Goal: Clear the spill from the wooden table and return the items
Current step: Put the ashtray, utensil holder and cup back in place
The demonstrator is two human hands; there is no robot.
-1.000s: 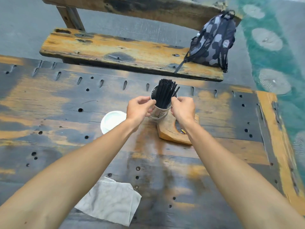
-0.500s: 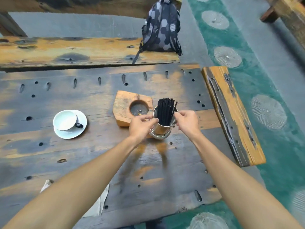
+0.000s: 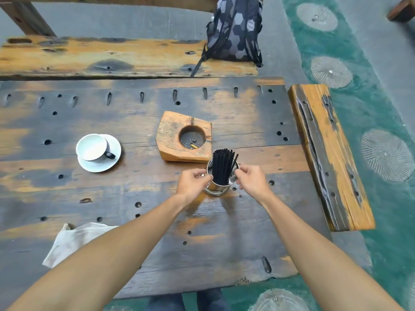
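A shiny metal cup (image 3: pixel 217 190) packed with black straws (image 3: pixel 223 166) stands on the wooden table (image 3: pixel 134 180), just in front of a wooden block ashtray (image 3: pixel 184 137). My left hand (image 3: pixel 192 182) pinches the cup's rim on its left side. My right hand (image 3: pixel 252 180) pinches the rim on the right. A white cup on a saucer (image 3: pixel 97 151) sits to the left. A crumpled white cloth (image 3: pixel 71 240) lies near the front edge, partly hidden under my left forearm.
A worn bench (image 3: pixel 125 57) runs along the far side, with a grey patterned backpack (image 3: pixel 234 30) on it. A short wooden bench (image 3: pixel 330 153) lies off the table's right end. Green flooring surrounds the table on the right.
The metal cup came off the far side of the ashtray toward me and now stands in front of it. My view shifted, showing the ashtray's hollow and the white cup.
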